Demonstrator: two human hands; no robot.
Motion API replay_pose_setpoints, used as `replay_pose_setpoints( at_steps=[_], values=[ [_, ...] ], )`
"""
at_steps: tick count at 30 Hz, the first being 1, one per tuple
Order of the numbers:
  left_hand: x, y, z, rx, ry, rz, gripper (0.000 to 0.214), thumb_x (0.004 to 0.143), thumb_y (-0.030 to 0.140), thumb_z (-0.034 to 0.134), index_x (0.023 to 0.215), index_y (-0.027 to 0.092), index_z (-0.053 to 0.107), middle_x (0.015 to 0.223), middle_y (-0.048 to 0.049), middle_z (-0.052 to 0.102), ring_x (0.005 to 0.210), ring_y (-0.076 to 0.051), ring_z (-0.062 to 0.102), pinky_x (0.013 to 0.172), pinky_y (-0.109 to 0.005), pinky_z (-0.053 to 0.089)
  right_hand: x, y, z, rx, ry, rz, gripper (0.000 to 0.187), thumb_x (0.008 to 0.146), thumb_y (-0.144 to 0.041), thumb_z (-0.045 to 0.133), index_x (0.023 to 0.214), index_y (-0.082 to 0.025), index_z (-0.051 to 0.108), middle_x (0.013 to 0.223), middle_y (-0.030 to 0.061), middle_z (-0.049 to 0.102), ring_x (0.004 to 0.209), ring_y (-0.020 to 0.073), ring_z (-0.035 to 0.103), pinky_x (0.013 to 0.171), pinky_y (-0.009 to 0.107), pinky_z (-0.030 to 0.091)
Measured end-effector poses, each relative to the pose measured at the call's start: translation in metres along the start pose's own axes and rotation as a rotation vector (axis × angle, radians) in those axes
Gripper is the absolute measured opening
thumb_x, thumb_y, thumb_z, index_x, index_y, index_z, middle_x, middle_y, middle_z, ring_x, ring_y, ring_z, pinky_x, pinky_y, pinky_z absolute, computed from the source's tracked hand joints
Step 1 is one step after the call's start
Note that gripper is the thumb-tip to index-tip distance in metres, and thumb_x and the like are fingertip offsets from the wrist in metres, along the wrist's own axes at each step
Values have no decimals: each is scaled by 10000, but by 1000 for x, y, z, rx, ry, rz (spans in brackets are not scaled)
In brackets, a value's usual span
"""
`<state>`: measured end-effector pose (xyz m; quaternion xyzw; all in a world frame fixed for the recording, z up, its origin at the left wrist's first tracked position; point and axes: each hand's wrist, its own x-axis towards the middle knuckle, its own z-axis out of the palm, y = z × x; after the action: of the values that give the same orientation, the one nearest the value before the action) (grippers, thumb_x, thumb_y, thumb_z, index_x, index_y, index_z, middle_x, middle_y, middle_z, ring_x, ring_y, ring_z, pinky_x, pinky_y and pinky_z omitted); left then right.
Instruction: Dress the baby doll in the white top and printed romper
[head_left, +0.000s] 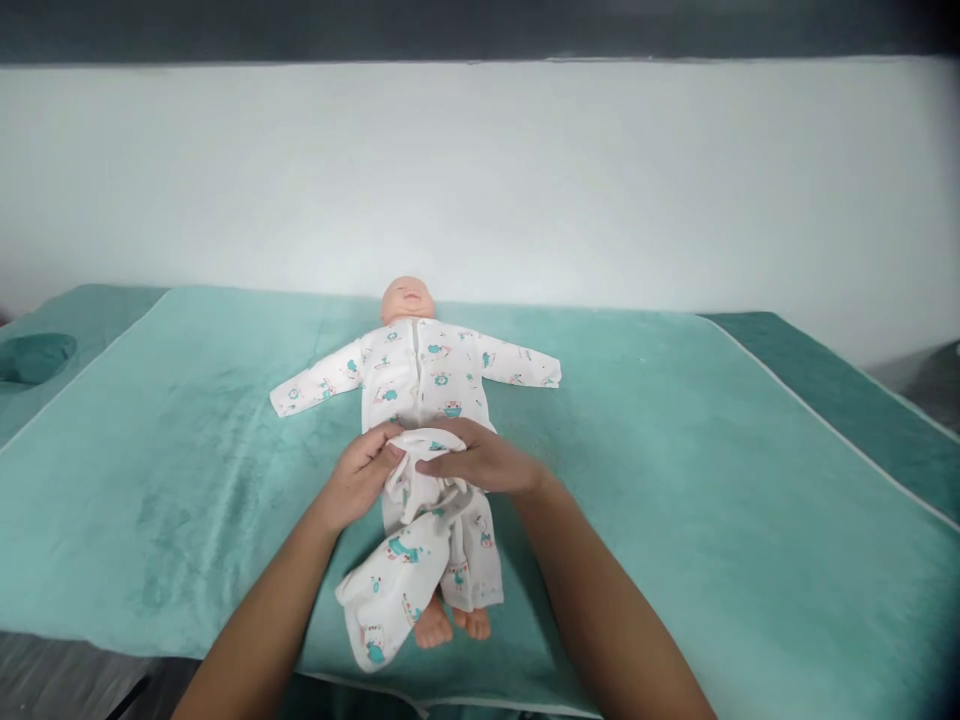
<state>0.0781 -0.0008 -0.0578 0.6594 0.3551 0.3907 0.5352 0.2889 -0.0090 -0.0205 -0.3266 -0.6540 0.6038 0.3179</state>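
Broad green padding (720, 480) leaves level passage at 3 and 9 o'clock from the waist of the doll (424, 375), where bunched cloth (409, 550) and two hands (364, 476) crowd the center. Sleeves (322, 385) jut toward 10 and 2, forearms (274, 590) block 8 and 4, and a white wall (480, 180) halts reach beyond 12.

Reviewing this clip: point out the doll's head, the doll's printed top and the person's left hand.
Doll's head (407, 299): head camera view, on the middle of the head.
Printed top (424, 372): head camera view, on the chest front.
Left hand (360, 478): head camera view, on the back of the hand.
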Motion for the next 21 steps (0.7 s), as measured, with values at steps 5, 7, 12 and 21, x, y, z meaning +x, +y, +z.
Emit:
replay_pose_setpoints(
  at_steps=[5,7,12,21],
  values=[
    [2,19,-1,128,-347,43,324,837,487,730,802,164,735,829,-42,688,764,-196,583,708,-281,460,1,1,0,64,176,-61,295,843,-395,711,721,-191,537,700,-29,470,664,125,429,633,272,379],
    [0,22,2,91,-293,28,298,867,465,705,881,170,752,945,-61,717,851,-216,615,770,-292,474,0,-1,0,44,152,-58,304,833,-416,722,727,-188,550,709,-35,482,668,121,443,638,268,385],
    [-10,14,14,-58,30,-56,311,900,469,664,870,164,711,833,-38,680,760,-167,575,736,-267,454,-6,-14,1,-124,-110,-26,559,708,-413,866,1184,-200,664,1119,38,700,1042,241,618,896,343,483],
    [-9,37,25,-13,-16,-132,407,868,550,675,891,144,703,812,-32,663,720,-152,539,666,-252,425,-22,-8,-7,14,-3,-51,312,843,-419,750,1020,-188,638,922,12,633,890,193,585,767,300,463]
  ],
)
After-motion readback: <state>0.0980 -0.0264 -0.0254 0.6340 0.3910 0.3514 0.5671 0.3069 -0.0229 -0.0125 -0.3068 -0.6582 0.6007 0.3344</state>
